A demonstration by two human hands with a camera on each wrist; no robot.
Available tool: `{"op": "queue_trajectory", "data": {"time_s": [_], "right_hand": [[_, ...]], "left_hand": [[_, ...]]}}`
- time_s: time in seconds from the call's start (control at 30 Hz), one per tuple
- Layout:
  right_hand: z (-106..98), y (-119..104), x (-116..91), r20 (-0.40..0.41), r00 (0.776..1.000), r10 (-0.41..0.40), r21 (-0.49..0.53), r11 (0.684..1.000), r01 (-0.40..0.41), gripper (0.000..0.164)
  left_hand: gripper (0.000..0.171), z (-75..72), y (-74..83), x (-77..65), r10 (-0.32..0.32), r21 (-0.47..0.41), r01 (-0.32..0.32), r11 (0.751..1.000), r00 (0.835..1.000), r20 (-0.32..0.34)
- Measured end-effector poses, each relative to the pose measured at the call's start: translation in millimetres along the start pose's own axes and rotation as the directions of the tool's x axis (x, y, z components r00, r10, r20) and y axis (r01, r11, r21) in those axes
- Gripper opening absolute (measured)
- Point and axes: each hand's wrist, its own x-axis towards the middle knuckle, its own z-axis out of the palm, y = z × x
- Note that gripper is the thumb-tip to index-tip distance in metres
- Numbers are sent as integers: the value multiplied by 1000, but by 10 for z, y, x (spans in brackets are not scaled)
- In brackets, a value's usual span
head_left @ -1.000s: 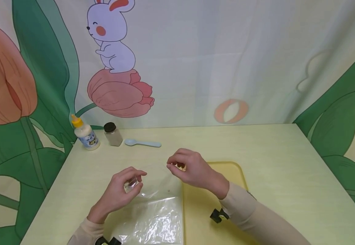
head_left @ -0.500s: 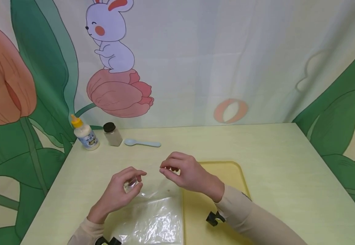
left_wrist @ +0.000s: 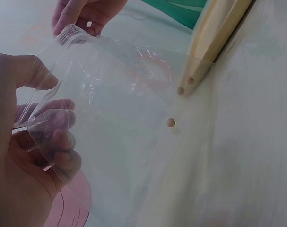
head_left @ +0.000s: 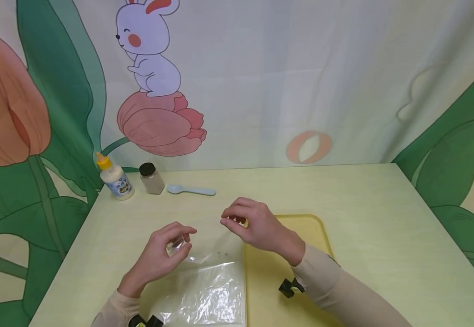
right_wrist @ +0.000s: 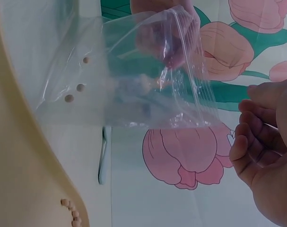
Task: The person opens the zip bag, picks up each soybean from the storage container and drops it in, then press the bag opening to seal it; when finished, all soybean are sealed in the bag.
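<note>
My left hand (head_left: 157, 254) grips the zip edge of a clear zip-lock bag (left_wrist: 119, 109), fingers curled at its mouth. Three small round wooden beads (left_wrist: 170, 122) sit low inside; the right wrist view shows them as well, with one bead (right_wrist: 69, 98) nearest the bag's bottom corner. My right hand (head_left: 257, 225) hovers beside the bag's mouth at about the same height. Its fingers (right_wrist: 245, 127) are loosely bent toward the thumb, and nothing shows between them. In the right wrist view a small gap separates that hand from the bag's corner.
A yellow tray (head_left: 286, 302) lies under my right forearm; several wooden beads (right_wrist: 72, 213) rest in its corner. Toward the back left stand a yellow-capped squeeze bottle (head_left: 116, 179) and a black-lidded jar (head_left: 152, 179), beside a light blue spoon (head_left: 192, 190). A printed curtain hangs behind the table.
My right hand moved left toward the bag's mouth, then back right. A second bead now shows in the bag in the head view, where one showed before. My left hand stays put.
</note>
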Motion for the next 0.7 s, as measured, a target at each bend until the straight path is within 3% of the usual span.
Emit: {"op": "queue_trajectory", "data": {"time_s": [0.7], "right_hand": [[-122, 344, -190, -29, 993, 115, -69, 991, -116, 6]], "left_hand": [[32, -13, -11, 7, 2, -25, -2, 1000, 1000, 10]]}}
